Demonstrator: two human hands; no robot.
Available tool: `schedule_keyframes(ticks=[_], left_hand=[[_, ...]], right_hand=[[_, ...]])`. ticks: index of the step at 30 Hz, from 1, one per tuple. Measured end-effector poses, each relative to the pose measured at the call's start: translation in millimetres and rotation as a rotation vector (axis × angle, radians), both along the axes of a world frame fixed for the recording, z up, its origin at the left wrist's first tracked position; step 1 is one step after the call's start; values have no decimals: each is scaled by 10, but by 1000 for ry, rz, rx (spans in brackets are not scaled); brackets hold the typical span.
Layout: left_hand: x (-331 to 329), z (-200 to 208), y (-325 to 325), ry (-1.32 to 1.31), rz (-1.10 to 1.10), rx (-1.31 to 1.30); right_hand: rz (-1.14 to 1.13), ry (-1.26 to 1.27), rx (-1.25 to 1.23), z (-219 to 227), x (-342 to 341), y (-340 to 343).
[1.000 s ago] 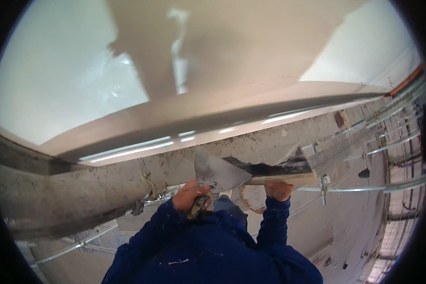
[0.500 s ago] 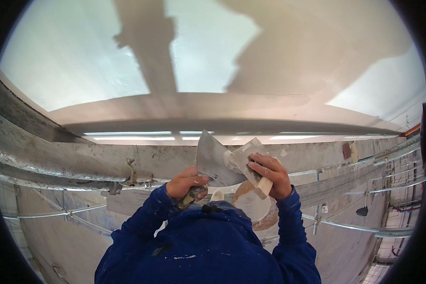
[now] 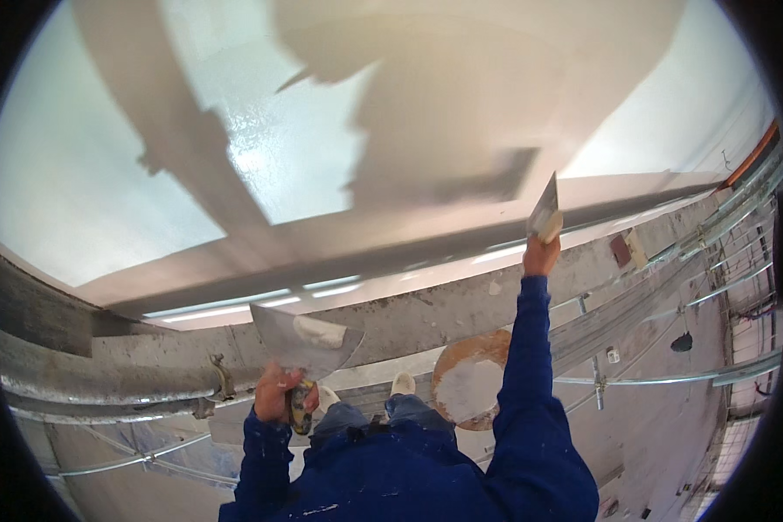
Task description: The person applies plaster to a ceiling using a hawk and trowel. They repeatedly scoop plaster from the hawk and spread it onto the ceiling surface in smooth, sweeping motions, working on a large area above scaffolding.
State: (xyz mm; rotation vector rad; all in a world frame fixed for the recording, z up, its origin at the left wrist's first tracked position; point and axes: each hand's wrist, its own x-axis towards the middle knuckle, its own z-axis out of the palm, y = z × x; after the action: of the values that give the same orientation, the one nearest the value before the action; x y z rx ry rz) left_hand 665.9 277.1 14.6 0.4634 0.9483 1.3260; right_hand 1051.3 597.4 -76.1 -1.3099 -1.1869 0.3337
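In my left hand (image 3: 277, 395) is the yellow-and-black handle of a wide putty knife (image 3: 344, 348), its broad grey blade up. A lump of white plaster (image 3: 318, 331) sits on that blade. My right hand (image 3: 541, 258), arm stretched forward, grips the pale handle of a steel plastering trowel (image 3: 544, 204), whose blade is tilted close to the smooth pinkish-white wall (image 3: 309, 157). Whether the blade touches the wall, I cannot tell. By my feet stands a round, brown-rimmed bucket (image 3: 441, 370) with whitish plaster inside.
Thick grey scaffold pipes (image 3: 104, 376) with a rusty clamp (image 3: 224, 376) run along the left. Thinner metal tubes (image 3: 661, 380) cross on the right. A dark red block (image 3: 619, 250) lies on the concrete ledge (image 3: 461, 309). My pale shoes (image 3: 404, 384) stand on planks.
The two tools were together in front of me; now they are apart. My right hand has reached forward and right with the trowel, while the left has lowered leftward with plaster on the putty knife.
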Motion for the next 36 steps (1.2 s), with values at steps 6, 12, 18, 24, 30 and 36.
schedule_keyframes(ticks=[6, 12, 18, 24, 30, 36], left_hand=[[-376, -20, -348, 36, 66, -95], [-800, 15, -513, 49, 4, -163], [-1007, 202, -543, 92, -275, -114], [-1050, 499, -589, 259, -451, -96], [-1148, 387, -785, 327, -363, -146], [-1028, 411, -757, 315, -351, -43]], right_hand=[[-162, -122, 110, -174, -362, 827], [-121, -121, 176, -112, -1568, 259], [-66, -80, 115, -357, -2932, -393], [-89, -40, 68, -467, -4215, -977], [95, -47, -40, -263, -5212, -1709], [884, 511, -115, -914, -4936, -2178]])
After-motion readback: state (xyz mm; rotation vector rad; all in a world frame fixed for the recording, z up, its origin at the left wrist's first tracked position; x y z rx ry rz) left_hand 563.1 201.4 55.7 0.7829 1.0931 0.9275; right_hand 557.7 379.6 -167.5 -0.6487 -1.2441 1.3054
